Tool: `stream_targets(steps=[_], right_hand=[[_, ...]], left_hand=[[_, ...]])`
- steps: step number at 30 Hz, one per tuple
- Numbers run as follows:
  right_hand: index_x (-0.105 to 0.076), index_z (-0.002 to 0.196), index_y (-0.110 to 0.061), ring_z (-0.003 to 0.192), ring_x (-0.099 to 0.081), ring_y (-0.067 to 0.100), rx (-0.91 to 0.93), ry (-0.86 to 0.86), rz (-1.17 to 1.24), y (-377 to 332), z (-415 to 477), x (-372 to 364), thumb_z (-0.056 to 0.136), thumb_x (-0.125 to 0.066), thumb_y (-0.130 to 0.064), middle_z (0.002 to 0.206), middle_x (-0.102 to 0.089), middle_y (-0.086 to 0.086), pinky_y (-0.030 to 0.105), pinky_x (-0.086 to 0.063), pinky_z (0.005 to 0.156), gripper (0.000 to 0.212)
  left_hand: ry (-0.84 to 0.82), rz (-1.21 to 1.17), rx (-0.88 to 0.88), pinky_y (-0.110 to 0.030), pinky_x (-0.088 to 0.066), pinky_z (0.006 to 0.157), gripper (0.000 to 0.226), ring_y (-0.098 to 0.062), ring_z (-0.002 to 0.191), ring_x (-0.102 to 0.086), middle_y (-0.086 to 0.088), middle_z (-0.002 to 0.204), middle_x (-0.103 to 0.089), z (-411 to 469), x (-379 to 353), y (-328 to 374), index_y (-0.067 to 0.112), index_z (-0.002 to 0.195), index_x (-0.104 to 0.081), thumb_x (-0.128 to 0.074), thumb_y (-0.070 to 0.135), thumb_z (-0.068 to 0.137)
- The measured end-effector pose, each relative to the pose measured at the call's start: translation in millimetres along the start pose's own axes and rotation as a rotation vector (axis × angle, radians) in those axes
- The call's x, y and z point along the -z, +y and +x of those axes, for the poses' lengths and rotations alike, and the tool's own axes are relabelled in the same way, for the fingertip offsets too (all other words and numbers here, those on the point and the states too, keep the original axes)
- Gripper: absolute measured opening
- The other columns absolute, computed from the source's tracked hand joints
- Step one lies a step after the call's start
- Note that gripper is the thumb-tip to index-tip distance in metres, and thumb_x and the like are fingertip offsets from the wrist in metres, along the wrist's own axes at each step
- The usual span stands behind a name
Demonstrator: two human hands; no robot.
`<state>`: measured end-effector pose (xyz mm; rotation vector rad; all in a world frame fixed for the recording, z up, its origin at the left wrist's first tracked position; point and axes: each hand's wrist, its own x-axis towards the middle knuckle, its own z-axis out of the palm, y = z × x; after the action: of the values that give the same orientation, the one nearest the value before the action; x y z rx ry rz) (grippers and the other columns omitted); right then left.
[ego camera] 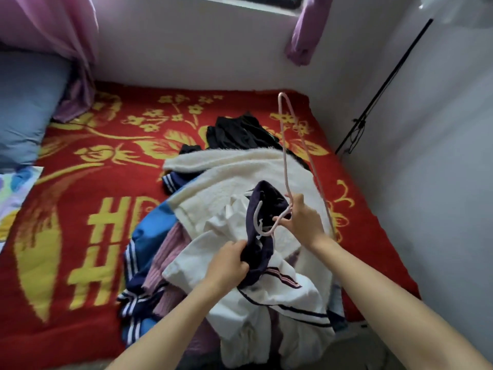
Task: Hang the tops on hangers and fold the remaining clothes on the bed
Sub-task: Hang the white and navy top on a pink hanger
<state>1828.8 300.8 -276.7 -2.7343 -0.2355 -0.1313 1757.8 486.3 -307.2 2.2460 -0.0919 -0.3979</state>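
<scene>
Head view. Left hand (pixel 230 263): fingers curled tight, gripping the navy collar (pixel 268 201) of a white sailor top (pixel 269 295) on the heap at the bed's near edge. Right hand (pixel 302 220): fingers and thumb pinch the neck of a thin pink hanger (pixel 284 156), its hook lying against the collar and its frame raised away from the viewer.

Under and around the top: cream fleece (pixel 234 169), blue striped jacket (pixel 152 231), pink ribbed knit (pixel 165 252); a black garment (pixel 234 129) lies behind the fleece.

Surface: red blanket (pixel 106 182) with yellow flowers; blue pillow (pixel 24 102) at far left. Purple curtains (pixel 53 30) flank the window; a black pole (pixel 386 84) leans on the white right wall.
</scene>
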Motion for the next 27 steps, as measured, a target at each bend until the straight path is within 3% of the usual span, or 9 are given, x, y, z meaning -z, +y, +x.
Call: stream_targets(steps=[3,5,7,9,11,14,18,22,27], right_hand=[[-0.019,0.123,-0.018,0.077,-0.065,0.042,0.196,-0.135,-0.122,-7,19,-7,0.080,-0.072,-0.022,0.097,-0.066,0.018,0.040,-0.045,0.061,0.069],[-0.030,0.133,-0.023,0.089,-0.064,0.037,0.167,-0.309,-0.130,-18,29,-13,0.089,-0.059,-0.029,0.093,-0.066,0.003,0.025,-0.047,0.064,0.053],[-0.060,0.111,-0.029,0.090,-0.063,0.030,0.053,-0.391,-0.004,-31,31,-23,0.091,-0.045,-0.047,0.072,-0.060,-0.008,0.009,-0.040,0.053,0.031],[-0.062,0.080,-0.033,0.088,-0.064,0.026,0.109,-0.324,-0.035,-38,34,-37,0.086,-0.038,-0.062,0.067,-0.059,-0.003,0.018,-0.040,0.056,0.039],[-0.054,0.070,-0.033,0.086,-0.063,0.029,0.188,-0.329,-0.066,-42,37,-42,0.090,-0.035,-0.054,0.067,-0.055,-0.002,0.023,-0.038,0.057,0.035],[-0.054,0.091,-0.014,0.079,-0.061,0.034,0.252,-0.361,-0.252,-41,41,-36,0.093,-0.042,-0.021,0.077,-0.055,0.010,0.032,-0.032,0.056,0.014],[-0.032,0.091,-0.014,0.071,-0.052,0.032,0.319,-0.316,-0.389,-35,43,-21,0.090,-0.043,-0.010,0.084,-0.053,0.010,0.032,-0.032,0.059,0.011],[-0.050,0.106,-0.007,0.083,-0.062,0.036,0.313,-0.201,-0.368,-38,53,2,0.090,-0.048,-0.014,0.093,-0.064,0.014,0.036,-0.039,0.060,0.017],[-0.053,0.123,0.002,0.072,-0.064,0.043,0.319,0.130,-0.247,-59,74,57,0.086,-0.048,-0.002,0.082,-0.066,0.025,0.037,-0.041,0.057,0.037]], left_hand=[[0.036,0.140,-0.027,-0.034,-0.045,0.078,0.043,-0.027,0.094,-0.054,-0.008,0.105,-0.051,-13,1,-5,0.016,0.125,-0.051,-0.044,0.005,0.085],[0.043,0.210,-0.025,-0.036,-0.045,0.081,0.044,-0.030,0.098,-0.053,-0.009,0.112,-0.049,-18,3,-6,0.015,0.129,-0.048,-0.042,0.006,0.087],[0.038,0.253,-0.042,-0.037,-0.044,0.085,0.052,-0.031,0.106,-0.052,-0.009,0.124,-0.047,-22,4,-7,0.019,0.138,-0.042,-0.041,0.006,0.088],[0.042,0.309,-0.077,-0.038,-0.045,0.083,0.055,-0.030,0.104,-0.052,-0.008,0.124,-0.047,-27,5,-9,0.024,0.138,-0.041,-0.041,0.006,0.087],[0.069,0.363,-0.085,-0.038,-0.045,0.076,0.053,-0.031,0.096,-0.053,-0.008,0.114,-0.047,-34,5,-11,0.024,0.136,-0.043,-0.040,0.005,0.087],[0.157,0.383,-0.075,-0.033,-0.037,0.068,0.052,-0.030,0.094,-0.054,-0.008,0.110,-0.048,-41,8,-15,0.026,0.136,-0.044,-0.042,0.006,0.087],[0.291,0.292,-0.056,-0.033,-0.041,0.073,0.047,-0.030,0.099,-0.055,-0.010,0.110,-0.052,-40,25,-19,0.022,0.131,-0.050,-0.048,0.007,0.087],[0.419,0.187,-0.072,-0.036,-0.042,0.085,0.049,-0.036,0.102,-0.055,-0.016,0.106,-0.056,-27,63,-15,0.012,0.125,-0.057,-0.051,-0.004,0.079],[0.590,0.244,-0.181,-0.039,-0.042,0.086,0.049,-0.037,0.102,-0.055,-0.020,0.108,-0.056,-10,130,24,0.010,0.123,-0.058,-0.050,-0.009,0.078]])
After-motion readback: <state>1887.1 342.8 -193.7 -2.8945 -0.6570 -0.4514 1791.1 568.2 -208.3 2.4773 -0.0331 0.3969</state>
